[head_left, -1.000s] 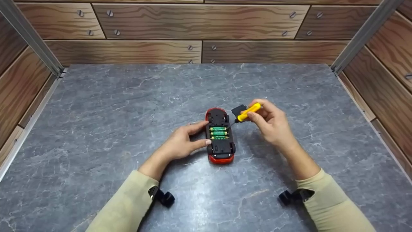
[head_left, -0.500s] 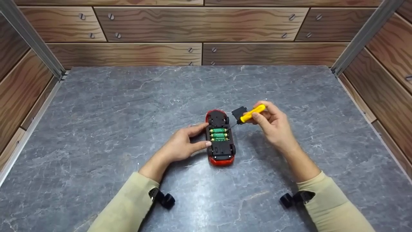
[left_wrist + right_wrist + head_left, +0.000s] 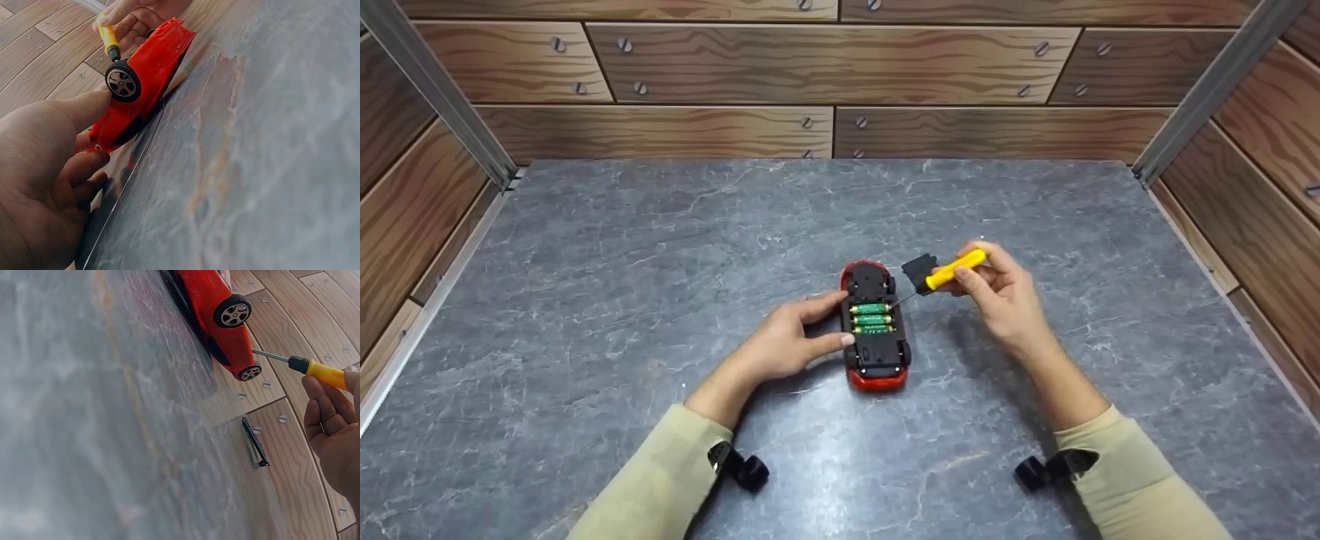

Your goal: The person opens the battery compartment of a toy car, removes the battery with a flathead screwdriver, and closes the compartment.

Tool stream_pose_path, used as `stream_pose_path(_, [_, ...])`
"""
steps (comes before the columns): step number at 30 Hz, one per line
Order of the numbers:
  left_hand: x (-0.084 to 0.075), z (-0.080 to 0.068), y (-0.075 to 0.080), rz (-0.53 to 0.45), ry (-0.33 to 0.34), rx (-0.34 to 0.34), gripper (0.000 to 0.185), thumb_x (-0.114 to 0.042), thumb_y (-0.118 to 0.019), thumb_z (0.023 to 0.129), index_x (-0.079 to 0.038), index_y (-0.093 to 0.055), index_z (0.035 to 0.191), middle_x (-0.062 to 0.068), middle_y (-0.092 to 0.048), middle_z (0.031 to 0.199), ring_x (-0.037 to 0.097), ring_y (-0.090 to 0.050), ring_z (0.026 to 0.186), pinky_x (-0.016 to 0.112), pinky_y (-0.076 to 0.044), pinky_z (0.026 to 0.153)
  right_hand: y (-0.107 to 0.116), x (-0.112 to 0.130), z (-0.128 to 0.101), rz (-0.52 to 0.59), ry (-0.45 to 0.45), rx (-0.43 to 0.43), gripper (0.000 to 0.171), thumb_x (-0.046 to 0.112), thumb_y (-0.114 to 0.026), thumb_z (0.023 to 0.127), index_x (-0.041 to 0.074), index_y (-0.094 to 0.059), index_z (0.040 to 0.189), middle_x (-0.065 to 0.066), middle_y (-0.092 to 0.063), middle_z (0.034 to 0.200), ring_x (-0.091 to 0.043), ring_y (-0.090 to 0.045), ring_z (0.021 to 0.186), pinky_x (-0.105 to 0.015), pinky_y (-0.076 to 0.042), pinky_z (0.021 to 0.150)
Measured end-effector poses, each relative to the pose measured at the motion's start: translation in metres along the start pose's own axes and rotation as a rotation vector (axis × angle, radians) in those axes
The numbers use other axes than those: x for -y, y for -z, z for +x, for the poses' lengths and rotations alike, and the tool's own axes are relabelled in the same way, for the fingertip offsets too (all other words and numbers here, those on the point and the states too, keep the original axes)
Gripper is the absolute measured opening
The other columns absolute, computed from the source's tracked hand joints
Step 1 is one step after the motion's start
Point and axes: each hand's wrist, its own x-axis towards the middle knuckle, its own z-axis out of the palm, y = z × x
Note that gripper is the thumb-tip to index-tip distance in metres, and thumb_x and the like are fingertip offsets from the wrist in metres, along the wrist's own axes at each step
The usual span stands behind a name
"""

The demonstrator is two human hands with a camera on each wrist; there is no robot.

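A red toy car (image 3: 879, 354) lies upside down on the table, its black underside up and its battery compartment uncovered. Green batteries (image 3: 872, 319) sit side by side in that compartment. My left hand (image 3: 780, 343) holds the car by its left side, thumb and forefinger on the edge; the left wrist view shows the thumb by a wheel (image 3: 122, 82). In my right hand (image 3: 1009, 301) is a yellow-handled screwdriver (image 3: 957, 271), pinched between thumb and fingers. Its thin shaft slants down to the right end of the top battery; whether the tip touches it, I cannot tell.
A small black battery cover (image 3: 918, 268) lies on the table just right of the car, close behind the screwdriver. Grey marbled tabletop (image 3: 660, 247) surrounds both hands. Wood-patterned panels (image 3: 840, 64) stand at the back and sides, with metal rails at the corners.
The right hand and screwdriver have shifted slightly right, with the shaft's tip staying by the top battery. The whole scene sits slightly lower in view. The left hand keeps its hold on the car.
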Motion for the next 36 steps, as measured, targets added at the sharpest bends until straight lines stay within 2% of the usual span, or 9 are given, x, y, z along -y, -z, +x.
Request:
stream_pose_path(14, [0.0003, 0.0021, -0.0005, 0.047, -0.022, -0.005, 0.071, -0.042, -0.079, 0.097, -0.021, -0.051, 0.159, 0.000, -0.051, 0.160, 0.021, -0.041, 0.151, 0.041, -0.028, 0.127, 0.0036, -0.0033, -0.0039, 0.027, -0.072, -0.068, 0.017, -0.008, -0.059, 0.104, -0.003, -0.063, 0.120, -0.017, -0.078, 0.106, -0.024, -0.078, 0.094, -0.038, -0.063, 0.086])
stream_pose_path(21, [0.0021, 0.0000, -0.0005, 0.040, -0.003, -0.009, 0.073, -0.043, -0.080, 0.095, -0.023, -0.051, 0.159, -0.002, -0.051, 0.160, 0.022, -0.041, 0.151, 0.043, -0.028, 0.127, 0.0006, -0.0028, -0.0038, 0.030, -0.076, -0.076, 0.018, -0.007, -0.061, 0.104, -0.002, -0.064, 0.121, -0.031, -0.073, 0.111, -0.025, -0.078, 0.098, -0.037, -0.063, 0.087])
stream_pose_path(25, [0.0023, -0.0014, -0.0004, 0.035, 0.002, -0.015, 0.072, -0.044, -0.080, 0.095, -0.025, -0.052, 0.159, -0.004, -0.052, 0.159, 0.022, -0.041, 0.151, 0.044, -0.028, 0.127, 0.0001, -0.0034, -0.0034, 0.030, -0.072, -0.074, 0.018, -0.007, -0.061, 0.103, -0.003, -0.064, 0.121, -0.027, -0.075, 0.110, -0.025, -0.078, 0.097, -0.037, -0.063, 0.087])
stream_pose_path(29, [0.0015, -0.0022, -0.0002, 0.039, 0.007, -0.014, 0.073, -0.045, -0.080, 0.094, -0.026, -0.051, 0.159, -0.004, -0.051, 0.160, 0.022, -0.041, 0.151, 0.044, -0.027, 0.127, 0.0001, -0.0031, -0.0034, 0.055, -0.073, -0.070, 0.019, -0.009, -0.059, 0.103, -0.004, -0.063, 0.121, -0.032, -0.073, 0.112, -0.026, -0.078, 0.098, -0.039, -0.062, 0.089])
stream_pose_path(36, [0.0015, -0.0009, 0.0001, 0.042, -0.007, -0.017, 0.072, -0.042, -0.080, 0.095, -0.023, -0.051, 0.159, -0.002, -0.051, 0.160, 0.022, -0.042, 0.151, 0.042, -0.028, 0.127, -0.0011, -0.0020, -0.0025, 0.029, -0.116, -0.121, 0.020, -0.008, -0.060, 0.103, -0.001, -0.064, 0.121, -0.031, -0.074, 0.111, -0.025, -0.078, 0.093, -0.035, -0.063, 0.085])
